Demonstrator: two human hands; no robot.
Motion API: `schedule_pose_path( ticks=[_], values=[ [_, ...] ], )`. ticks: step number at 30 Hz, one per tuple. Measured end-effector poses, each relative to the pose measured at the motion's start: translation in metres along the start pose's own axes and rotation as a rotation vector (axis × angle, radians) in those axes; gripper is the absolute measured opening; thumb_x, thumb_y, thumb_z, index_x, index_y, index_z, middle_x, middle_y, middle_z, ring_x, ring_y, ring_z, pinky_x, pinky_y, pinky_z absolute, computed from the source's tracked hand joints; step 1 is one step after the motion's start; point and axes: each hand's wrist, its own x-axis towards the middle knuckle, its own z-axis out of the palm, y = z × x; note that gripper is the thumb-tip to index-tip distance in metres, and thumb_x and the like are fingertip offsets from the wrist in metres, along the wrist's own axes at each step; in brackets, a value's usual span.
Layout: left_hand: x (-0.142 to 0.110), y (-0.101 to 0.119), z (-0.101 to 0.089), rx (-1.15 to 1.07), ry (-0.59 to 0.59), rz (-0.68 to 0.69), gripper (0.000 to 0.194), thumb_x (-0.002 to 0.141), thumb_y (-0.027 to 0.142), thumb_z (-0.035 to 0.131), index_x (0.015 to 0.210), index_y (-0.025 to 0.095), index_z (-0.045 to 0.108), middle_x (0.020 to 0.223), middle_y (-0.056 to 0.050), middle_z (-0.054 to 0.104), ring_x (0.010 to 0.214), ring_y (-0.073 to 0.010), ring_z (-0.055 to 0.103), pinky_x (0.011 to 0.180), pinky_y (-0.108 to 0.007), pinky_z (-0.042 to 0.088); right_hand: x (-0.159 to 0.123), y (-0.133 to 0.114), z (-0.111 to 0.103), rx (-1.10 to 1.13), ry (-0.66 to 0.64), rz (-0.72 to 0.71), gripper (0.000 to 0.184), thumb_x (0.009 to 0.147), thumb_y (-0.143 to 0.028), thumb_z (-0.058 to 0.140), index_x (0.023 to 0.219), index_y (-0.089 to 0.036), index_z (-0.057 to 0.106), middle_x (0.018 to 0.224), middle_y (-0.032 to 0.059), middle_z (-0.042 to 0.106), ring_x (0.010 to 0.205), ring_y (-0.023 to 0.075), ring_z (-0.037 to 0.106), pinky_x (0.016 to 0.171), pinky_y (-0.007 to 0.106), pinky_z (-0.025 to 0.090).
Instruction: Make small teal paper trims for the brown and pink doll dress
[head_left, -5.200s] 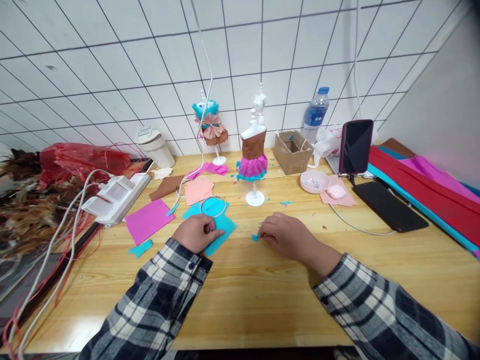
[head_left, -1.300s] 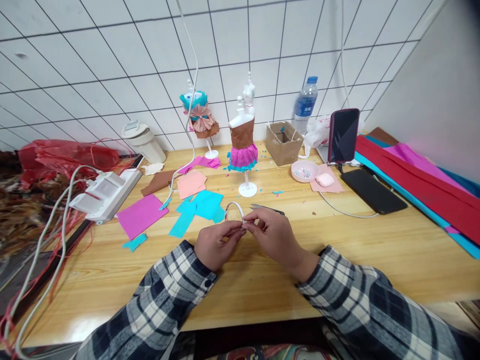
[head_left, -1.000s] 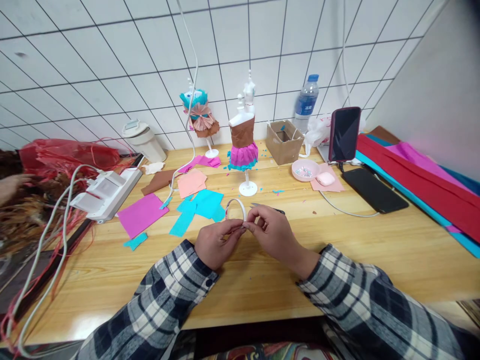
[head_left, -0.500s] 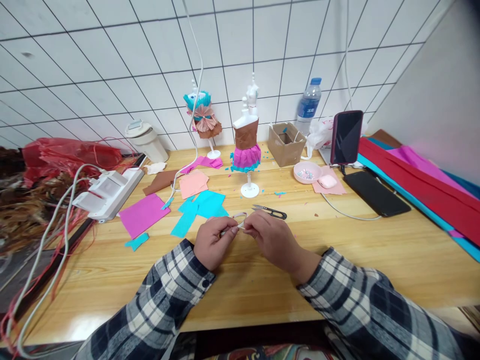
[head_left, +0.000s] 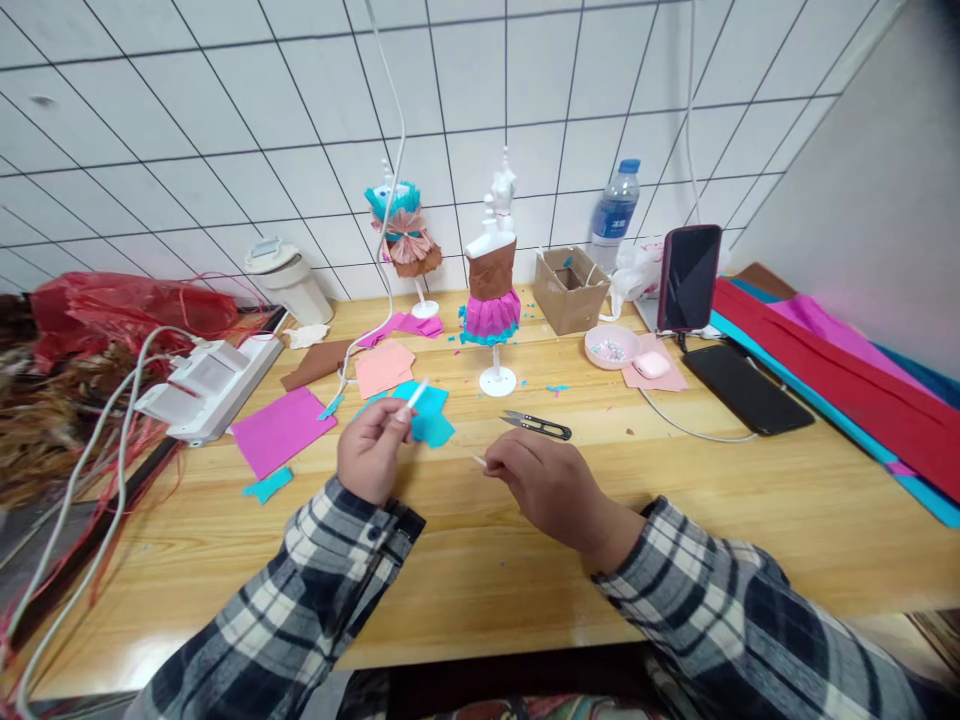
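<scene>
My left hand point(head_left: 371, 450) is closed on a narrow white tape roll point(head_left: 416, 393), seen nearly edge-on above the blue paper point(head_left: 431, 415). In a pinch, my right hand point(head_left: 544, 485) holds a short white strip of tape point(head_left: 478, 460) that pokes out past the fingertips. Thread snips point(head_left: 536, 425) lie on the wood just beyond that hand. Behind them stands a small white dress form point(head_left: 495, 290) in a brown paper top and a pleated magenta skirt with a blue hem.
At the back are a second dressed form point(head_left: 409, 240), a cardboard box point(head_left: 571, 295) and a water bottle point(head_left: 616, 205). A pink bead dish point(head_left: 611, 347) and phones point(head_left: 690, 280) are at right. Magenta paper point(head_left: 285, 430) and a power strip point(head_left: 217, 390) lie left.
The tape roll, earlier lying on the blue paper, was held between both hands. Now the hands have parted: the left moved left with the roll, the right keeps a short strip.
</scene>
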Motion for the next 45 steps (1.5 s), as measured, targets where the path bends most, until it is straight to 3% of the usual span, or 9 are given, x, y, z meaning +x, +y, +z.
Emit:
schedule_pose_path(
  ticks=[2,7,10,14,18,30,34,41,45],
  values=[
    [0.011,-0.012,-0.01,0.304,-0.006,0.119,0.023,0.084,0.037,0.054,0.085,0.018,0.066,0.072,-0.003,0.067,0.068,-0.0174,0.06,0.068,-0.03,0.047,0.004,0.006,-0.002,0.159,0.044,0.173,0.011,0.09,-0.024,0.051,0.081,-0.02,0.057,0.08,0.0027,0.061,0.076,0.0151,0.056,0.069,0.027,0.044],
    [0.023,-0.032,-0.013,0.745,-0.45,0.297,0.028,0.084,0.034,0.051,0.096,0.018,0.071,0.09,-0.01,0.072,0.088,-0.0273,0.063,0.085,-0.042,0.044,0.013,0.025,-0.009,0.814,-0.085,0.738,0.019,0.08,-0.038,0.059,0.081,-0.02,0.051,0.064,-0.0061,0.048,0.044,0.0063,0.032,0.041,0.02,0.027],
    [0.02,-0.025,-0.009,0.788,-0.378,0.287,0.042,0.074,0.023,0.055,0.114,0.012,0.062,0.096,-0.012,0.068,0.093,-0.029,0.06,0.087,-0.043,0.043,0.013,0.029,-0.012,0.981,-0.186,0.847,0.028,0.077,-0.045,0.062,0.081,-0.02,0.049,0.059,-0.0089,0.042,0.041,0.0044,0.022,0.038,0.018,0.018],
    [0.007,0.007,0.001,0.679,-0.131,0.324,0.028,0.074,0.023,0.055,0.1,0.015,0.065,0.099,-0.011,0.065,0.097,-0.0285,0.056,0.089,-0.044,0.038,0.012,0.027,-0.009,0.927,-0.218,0.791,0.028,0.076,-0.044,0.062,0.079,-0.019,0.051,0.06,-0.0081,0.044,0.043,0.0039,0.024,0.039,0.018,0.02],
    [-0.007,0.032,0.026,0.304,-0.475,0.252,0.032,0.091,0.037,0.042,0.084,0.019,0.068,0.084,-0.005,0.067,0.085,-0.0207,0.058,0.081,-0.037,0.039,0.013,0.028,-0.006,0.874,-0.196,0.733,0.025,0.077,-0.041,0.06,0.076,-0.018,0.05,0.063,-0.007,0.046,0.045,0.0042,0.029,0.042,0.019,0.023],
    [-0.009,0.035,0.046,0.074,-0.409,0.25,0.021,0.085,0.029,0.058,0.071,0.019,0.07,0.073,-0.003,0.065,0.075,-0.0173,0.057,0.075,-0.033,0.039,0.012,0.033,-0.003,0.775,-0.115,0.758,0.02,0.079,-0.037,0.057,0.075,-0.019,0.051,0.058,-0.0081,0.043,0.044,0.0056,0.03,0.044,0.02,0.026],
    [-0.011,0.028,0.045,-0.008,-0.397,0.196,0.021,0.085,0.03,0.058,0.076,0.02,0.074,0.073,-0.004,0.067,0.074,-0.0172,0.059,0.073,-0.032,0.042,0.012,0.038,-0.006,0.619,0.059,0.768,0.028,0.077,-0.036,0.062,0.097,-0.018,0.057,0.072,-0.0043,0.053,0.048,0.0067,0.038,0.045,0.022,0.031],
    [-0.015,0.016,0.042,-0.154,-0.403,0.056,0.029,0.092,0.033,0.047,0.098,0.019,0.072,0.095,-0.008,0.071,0.094,-0.0207,0.062,0.088,-0.036,0.045,0.005,0.023,-0.009,0.001,0.181,0.166,0.013,0.088,-0.027,0.056,0.092,-0.023,0.068,0.084,0.0037,0.065,0.078,0.015,0.059,0.069,0.026,0.046],
    [-0.018,0.022,0.04,-0.112,-0.42,0.106,0.03,0.093,0.032,0.045,0.094,0.018,0.071,0.095,-0.008,0.071,0.093,-0.0213,0.061,0.086,-0.036,0.045,0.002,0.015,-0.003,-0.116,0.067,0.12,0.019,0.092,-0.029,0.052,0.102,-0.024,0.068,0.094,0.0053,0.067,0.085,0.0169,0.061,0.077,0.028,0.047]
  ],
)
